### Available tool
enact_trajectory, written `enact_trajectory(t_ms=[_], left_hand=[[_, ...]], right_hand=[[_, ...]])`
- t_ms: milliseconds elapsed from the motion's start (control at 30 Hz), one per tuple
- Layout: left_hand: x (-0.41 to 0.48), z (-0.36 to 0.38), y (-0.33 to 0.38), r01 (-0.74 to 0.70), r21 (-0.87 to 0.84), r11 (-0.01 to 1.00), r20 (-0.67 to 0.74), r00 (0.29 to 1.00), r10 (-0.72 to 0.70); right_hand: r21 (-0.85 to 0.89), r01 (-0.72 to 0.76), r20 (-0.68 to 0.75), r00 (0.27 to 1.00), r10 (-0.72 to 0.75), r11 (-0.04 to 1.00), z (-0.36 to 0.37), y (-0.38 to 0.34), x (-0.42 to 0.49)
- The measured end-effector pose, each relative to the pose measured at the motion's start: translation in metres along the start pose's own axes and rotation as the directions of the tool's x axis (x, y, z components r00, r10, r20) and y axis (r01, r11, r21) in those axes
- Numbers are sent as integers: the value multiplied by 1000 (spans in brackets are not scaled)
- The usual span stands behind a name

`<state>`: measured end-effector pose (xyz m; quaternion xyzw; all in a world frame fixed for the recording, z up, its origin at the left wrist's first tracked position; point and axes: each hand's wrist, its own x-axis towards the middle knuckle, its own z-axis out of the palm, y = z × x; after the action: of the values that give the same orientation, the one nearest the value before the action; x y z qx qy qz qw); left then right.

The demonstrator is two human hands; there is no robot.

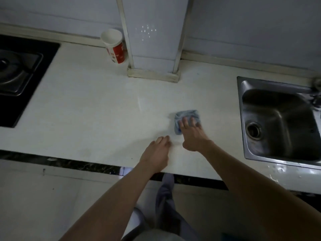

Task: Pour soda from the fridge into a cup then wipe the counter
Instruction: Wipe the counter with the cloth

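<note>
A folded blue-grey cloth (188, 115) lies on the white counter (86, 110), right of the middle. My right hand (192, 134) presses flat on its near half, fingers spread over the fabric. My left hand (157, 150) rests palm down on the bare counter just left of it, holding nothing, fingers loosely apart. A red-and-white paper cup (114, 46) stands upright at the back of the counter, against the foot of a white pillar. I cannot see what is inside it. No soda bottle or can is in view.
A steel sink (278, 119) is set into the counter at the right, a tap part at its far corner. A black gas hob (19, 75) fills the left end. The tiled pillar (152, 40) juts onto the counter at the back. A dark strip edges the counter front.
</note>
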<state>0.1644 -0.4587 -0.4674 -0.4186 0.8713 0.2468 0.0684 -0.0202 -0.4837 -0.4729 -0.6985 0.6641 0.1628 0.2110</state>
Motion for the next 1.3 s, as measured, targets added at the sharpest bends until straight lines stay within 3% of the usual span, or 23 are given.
enact_trajectory(t_ms=[133,267,367,633,833,1100,1300], left_hand=[[-47,20,-9,-1,98,995,-17,1000,3],[-88,40,-14,78,68,995,-52,996,-75],[-112,45,-18,142,55,988,0,990,-142],[-117,22,-29,121,38,992,210,970,-127],[-106,13,-28,98,66,993,170,980,-108],[-66,-25,-39,130,2,992,209,970,-127],[-30,-47,-77,173,-83,981,133,978,-162]], right_hand=[[7,-45,31,999,45,999,35,-25,-59],[76,-104,74,992,99,992,60,-51,-110],[121,-160,63,986,153,980,73,-77,-131],[150,-183,86,981,172,972,77,-125,-129],[117,-188,97,979,178,975,76,-131,-127],[32,-87,83,993,84,996,33,-112,-55],[39,-79,71,995,76,996,-19,-84,33]])
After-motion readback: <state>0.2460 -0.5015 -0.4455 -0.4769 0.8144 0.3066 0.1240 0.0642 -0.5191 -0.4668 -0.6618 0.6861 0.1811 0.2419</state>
